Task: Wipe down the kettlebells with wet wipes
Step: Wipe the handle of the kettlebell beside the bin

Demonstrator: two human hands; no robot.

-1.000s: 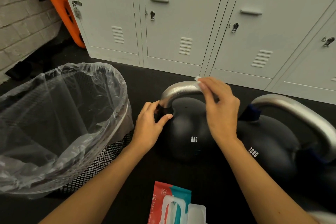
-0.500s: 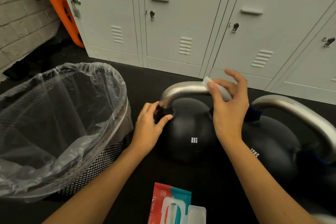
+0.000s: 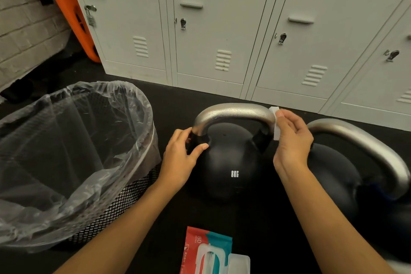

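Two kettlebells sit on the black floor in front of the grey lockers (image 3: pixel 222 29), and I am working on the smaller one, the 8KG kettlebell (image 3: pixel 229 162), which stands between my hands. My left hand (image 3: pixel 181 160) curls around the base of its silver handle (image 3: pixel 233 111) on the left side, thumb across the front, steadying the bell. My right hand (image 3: pixel 291 140) pinches a white wet wipe (image 3: pixel 275 122) against the right bend of that handle, fingers curved over the wipe, where the metal turns down toward the black body.

By my reading, the step in hand is the handle wipe, at its right-hand end. The next move calls for drawing the wipe down the right leg of the handle to where it meets the body, then spreading it flatter to cover the round black shell, with my left hand holding the bell so it does not rock or turn.

The larger kettlebell (image 3: pixel 333 173) lies just beside it on the right, touching or nearly so, and I judge it not yet done. The pack of wet wipes (image 3: pixel 206 249) lies on the floor near me with its lid flipped open, ready for a fresh sheet. The mesh waste bin (image 3: pixel 124 198) with its clear liner stands at my left, close enough to drop the used wipe.
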